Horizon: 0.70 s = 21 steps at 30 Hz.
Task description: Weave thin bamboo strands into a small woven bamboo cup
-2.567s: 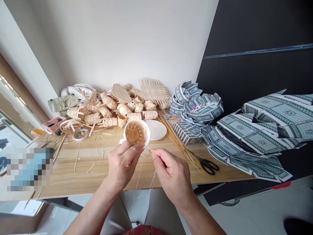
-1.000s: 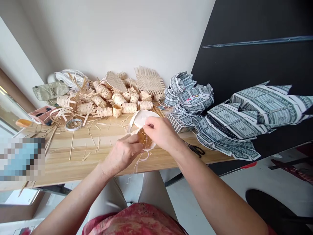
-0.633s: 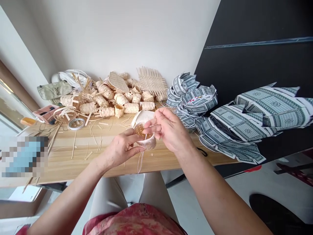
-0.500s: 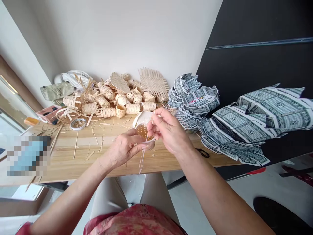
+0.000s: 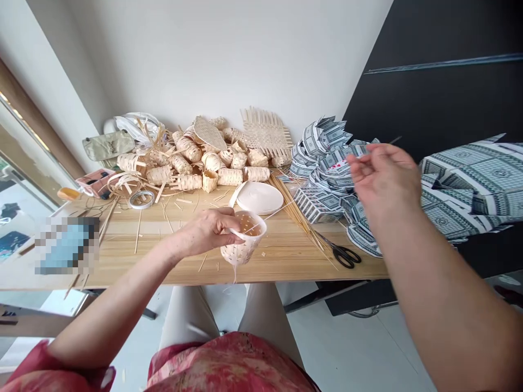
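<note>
My left hand [image 5: 214, 231] grips the rim of a small woven basket [image 5: 240, 253], thumb outside and fingers over the edge. The basket is of pale strips with a white rim, and loose thread ends hang below it. From its rim a white thread [image 5: 272, 214] runs taut up to the right. My right hand [image 5: 386, 174] is raised over the playing-card pieces, fingers pinched together at the thread's far end. A thin dark sliver shows beyond its fingertips; I cannot tell whether it is a needle. Behind the basket lies a white oval woven piece [image 5: 261, 197].
Black scissors [image 5: 343, 255] and a bundle of thin strips [image 5: 292, 204] lie right of the basket. Woven tubes [image 5: 188, 149] are heaped along the wall. Folded-card structures [image 5: 466, 174] fill the right side. A tape roll [image 5: 141, 200] and loose strip scraps lie at left.
My right hand has moved from the basket far up and to the right, drawing the thread out taut. My left hand still holds the basket. The view has shifted slightly.
</note>
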Tool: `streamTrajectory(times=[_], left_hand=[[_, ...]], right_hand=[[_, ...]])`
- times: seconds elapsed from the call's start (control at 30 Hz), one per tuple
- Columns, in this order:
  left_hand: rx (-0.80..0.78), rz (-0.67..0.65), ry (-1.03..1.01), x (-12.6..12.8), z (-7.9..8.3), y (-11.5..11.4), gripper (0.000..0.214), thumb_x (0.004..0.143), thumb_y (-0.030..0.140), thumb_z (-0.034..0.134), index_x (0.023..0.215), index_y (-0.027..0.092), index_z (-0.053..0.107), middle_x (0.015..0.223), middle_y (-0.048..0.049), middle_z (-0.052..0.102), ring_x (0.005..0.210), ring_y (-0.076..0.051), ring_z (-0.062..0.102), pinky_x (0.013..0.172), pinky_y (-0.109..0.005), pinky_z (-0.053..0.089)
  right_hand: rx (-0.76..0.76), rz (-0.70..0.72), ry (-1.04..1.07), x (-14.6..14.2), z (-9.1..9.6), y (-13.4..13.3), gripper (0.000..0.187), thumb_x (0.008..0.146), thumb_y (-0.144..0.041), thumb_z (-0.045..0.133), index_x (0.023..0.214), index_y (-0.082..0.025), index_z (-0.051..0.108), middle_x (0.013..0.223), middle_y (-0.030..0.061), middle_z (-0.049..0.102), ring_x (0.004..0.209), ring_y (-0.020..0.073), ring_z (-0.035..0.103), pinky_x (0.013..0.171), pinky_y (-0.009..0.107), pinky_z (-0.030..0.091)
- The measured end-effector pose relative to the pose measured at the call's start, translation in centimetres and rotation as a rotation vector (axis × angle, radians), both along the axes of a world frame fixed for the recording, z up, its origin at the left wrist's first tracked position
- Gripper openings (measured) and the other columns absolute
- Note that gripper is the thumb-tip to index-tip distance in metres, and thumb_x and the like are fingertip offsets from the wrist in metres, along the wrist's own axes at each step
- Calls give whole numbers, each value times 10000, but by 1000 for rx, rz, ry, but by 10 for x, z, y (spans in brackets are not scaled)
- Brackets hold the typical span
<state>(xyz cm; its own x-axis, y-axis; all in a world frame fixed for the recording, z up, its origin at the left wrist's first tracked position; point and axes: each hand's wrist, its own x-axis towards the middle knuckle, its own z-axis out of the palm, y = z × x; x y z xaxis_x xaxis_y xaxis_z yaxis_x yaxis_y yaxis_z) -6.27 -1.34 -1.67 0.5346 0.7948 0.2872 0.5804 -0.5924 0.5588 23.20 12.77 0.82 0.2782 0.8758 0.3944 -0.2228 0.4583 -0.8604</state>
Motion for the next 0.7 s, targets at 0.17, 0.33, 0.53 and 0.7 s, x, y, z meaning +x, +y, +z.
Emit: streamTrajectory(times=[0.17,0.33,0.53,0.7], left_hand=[[-201,-103,63,-31,10,-4,198,825,251,567,680,134,631,697,10,493,625,-79,469,581,-188,336],[-310,-101,177,-66,18,-13,220,837,270,546,677,126,591,686,9,479,636,-87,463,581,-192,331],[-324,-87,219,-75,30,-25,256,840,277,540,635,123,538,679,7,454,607,-83,421,560,-198,317],[-319,-123,217,-70,40,-28,248,844,279,538,647,127,541,681,7,455,609,-84,421,557,-203,312]], right_hand=[[138,-197,-169,71,-33,42,160,701,-322,676,620,-307,540,475,-23,438,590,209,566,467,340,386],[16,-176,-276,37,-44,26,96,742,-335,640,684,-299,572,582,-2,491,585,185,520,473,308,336],[-332,653,-441,-85,-50,-56,205,662,-353,670,753,-178,615,515,-49,387,418,61,324,406,222,197],[-576,1181,-330,-128,-67,-109,327,629,-309,689,914,-185,586,546,-95,315,412,21,156,397,178,102]])
